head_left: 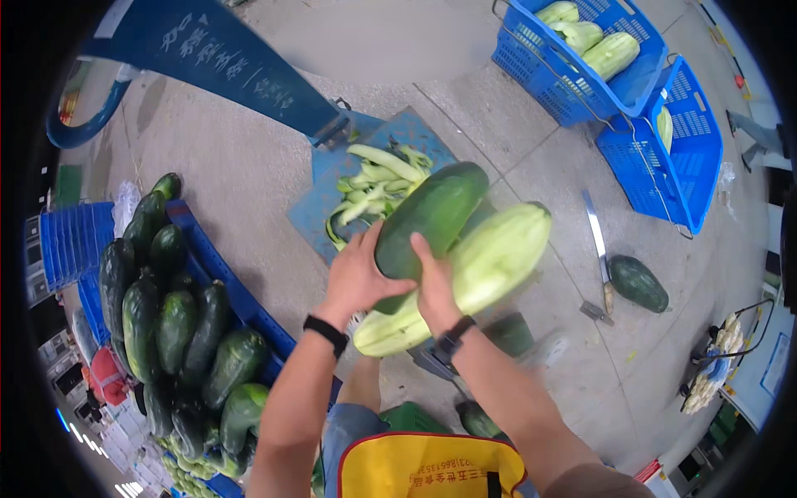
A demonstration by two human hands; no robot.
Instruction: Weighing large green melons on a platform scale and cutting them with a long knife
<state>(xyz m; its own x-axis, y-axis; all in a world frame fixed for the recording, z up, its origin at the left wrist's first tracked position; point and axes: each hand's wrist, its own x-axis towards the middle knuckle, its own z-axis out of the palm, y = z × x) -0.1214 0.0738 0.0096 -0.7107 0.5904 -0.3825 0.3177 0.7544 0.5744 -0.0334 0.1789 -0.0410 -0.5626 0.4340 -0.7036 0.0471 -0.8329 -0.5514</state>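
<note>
A dark green winter melon (427,216) is held at a slant in front of me, its far end over the peelings. My left hand (359,278) is closed around its near left end, thumb pointing right. My right hand (436,286) grips its right side, with the thumb on the skin and the other fingers mostly hidden. Just under and beside my right hand lies a pale peeled winter melon (490,261); whether that hand also touches it, I cannot tell. Beyond, pale green peel strips (378,183) lie heaped on a worn blue platform (311,217).
Unpeeled melons (178,324) are piled at left in a blue crate (228,286). Blue baskets (573,91) with peeled melons stand far right. On the floor at right are a long knife (597,236), a peeler-like tool (594,313) and another melon (638,284). A blue post (224,66) rises far left.
</note>
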